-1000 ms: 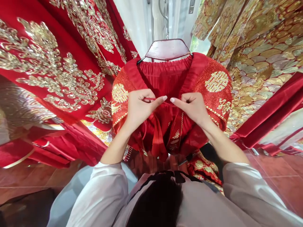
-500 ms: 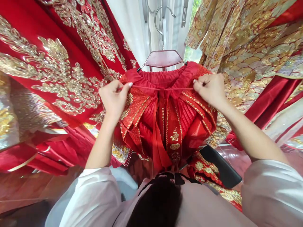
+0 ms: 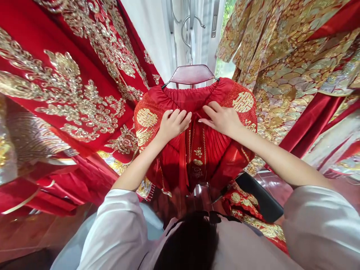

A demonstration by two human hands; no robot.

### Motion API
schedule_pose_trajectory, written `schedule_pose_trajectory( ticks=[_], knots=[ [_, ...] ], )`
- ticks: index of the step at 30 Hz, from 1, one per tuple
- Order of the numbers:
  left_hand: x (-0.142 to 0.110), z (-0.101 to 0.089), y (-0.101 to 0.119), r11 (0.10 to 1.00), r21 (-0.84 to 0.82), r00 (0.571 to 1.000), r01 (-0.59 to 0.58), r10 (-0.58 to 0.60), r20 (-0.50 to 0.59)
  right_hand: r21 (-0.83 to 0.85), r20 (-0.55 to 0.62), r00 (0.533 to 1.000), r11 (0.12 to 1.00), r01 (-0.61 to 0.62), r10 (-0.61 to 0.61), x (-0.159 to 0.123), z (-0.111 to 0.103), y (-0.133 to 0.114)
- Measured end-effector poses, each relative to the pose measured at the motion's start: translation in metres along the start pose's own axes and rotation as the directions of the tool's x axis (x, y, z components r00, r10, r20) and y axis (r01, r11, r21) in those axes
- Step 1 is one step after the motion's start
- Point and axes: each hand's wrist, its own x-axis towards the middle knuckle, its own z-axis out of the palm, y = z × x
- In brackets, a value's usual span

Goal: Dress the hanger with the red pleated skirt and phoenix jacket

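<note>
A red pleated skirt with a gathered waistband and gold embroidery hangs from a hanger with a metal hook. My left hand lies left of its middle, just under the waistband. The fingers are spread over the cloth, and the thumb is hidden. Opposite it, my right hand rests on the cloth with fingers stretched toward the centre and the thumb apart. A small gap separates the fingertips of both hands. Round gold emblems show on the skirt's two upper sides. Below the left fingers a red ribbon hangs down.
At left hangs a red garment with gold sequins. A gold patterned garment hangs at right. Behind the hanger are white curtains. A black flat object and folded red-gold cloth lie low at right.
Both hands have moved inward from the skirt's sides to its middle. The thin red cord stretched between them is no longer visible. Gold emblems at the sides are now uncovered.
</note>
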Motion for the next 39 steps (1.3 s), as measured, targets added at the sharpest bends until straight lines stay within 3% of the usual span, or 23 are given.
schedule_pose_trajectory(
  ticks=[5, 9, 13, 17, 19, 21, 24, 26, 29, 31, 33, 36, 39],
  knots=[
    [0.008, 0.005, 0.002, 0.999, 0.045, 0.998, -0.015, 0.012, 0.069, -0.1, 0.153, 0.986, 0.992, 0.074, -0.059, 0.008, 0.008, -0.014],
    [0.006, -0.001, 0.006, 1.0, 0.011, 0.997, -0.017, 0.016, 0.075, -0.079, 0.18, 0.984, 0.997, 0.0, 0.014, 0.011, 0.002, -0.022],
    [0.004, -0.009, 0.025, 0.997, 0.075, 0.999, 0.022, -0.025, 0.036, 0.037, 0.148, 0.979, 0.989, -0.145, 0.138, 0.015, -0.009, -0.032],
    [0.003, -0.019, 0.051, 0.937, 0.336, 0.995, 0.093, -0.095, -0.01, 0.241, 0.152, 0.982, 0.96, -0.146, 0.112, 0.023, -0.016, -0.031],
    [0.001, -0.022, 0.061, 0.914, 0.378, 0.988, 0.149, -0.151, -0.024, 0.366, 0.167, 0.979, 0.915, -0.169, 0.114, 0.026, -0.015, -0.028],
    [-0.001, -0.024, 0.067, 0.931, 0.309, 0.98, 0.195, -0.196, -0.029, 0.491, 0.14, 0.98, 0.85, -0.193, 0.141, 0.027, -0.014, -0.026],
    [0.001, -0.026, 0.071, 0.973, 0.081, 0.976, 0.214, -0.21, -0.058, 0.597, 0.063, 0.975, 0.775, -0.207, 0.211, 0.025, -0.015, -0.026],
    [0.005, -0.032, 0.072, 0.98, -0.047, 0.973, 0.192, -0.196, -0.123, 0.612, 0.014, 0.972, 0.767, -0.194, 0.235, 0.022, -0.018, -0.025],
    [0.01, -0.047, 0.075, 0.981, -0.088, 0.962, 0.172, -0.186, -0.198, 0.585, -0.036, 0.977, 0.798, -0.148, 0.208, 0.018, -0.025, -0.016],
    [0.009, -0.052, 0.079, 0.978, -0.029, 0.965, 0.205, -0.207, -0.161, 0.538, -0.024, 0.986, 0.834, -0.125, 0.163, 0.016, -0.028, -0.007],
    [0.004, -0.05, 0.084, 0.953, 0.097, 0.958, 0.287, -0.284, -0.048, 0.469, 0.029, 0.996, 0.878, -0.093, 0.09, 0.013, -0.029, 0.0],
    [-0.004, -0.03, 0.088, 0.862, 0.326, 0.886, 0.389, -0.447, 0.125, 0.322, 0.143, 0.989, 0.946, -0.02, -0.027, 0.009, -0.025, 0.005],
    [-0.005, -0.008, 0.087, 0.807, 0.439, 0.839, 0.395, -0.511, 0.184, 0.168, 0.258, 0.964, 0.986, 0.018, -0.062, 0.006, -0.019, 0.004]
  ],
)
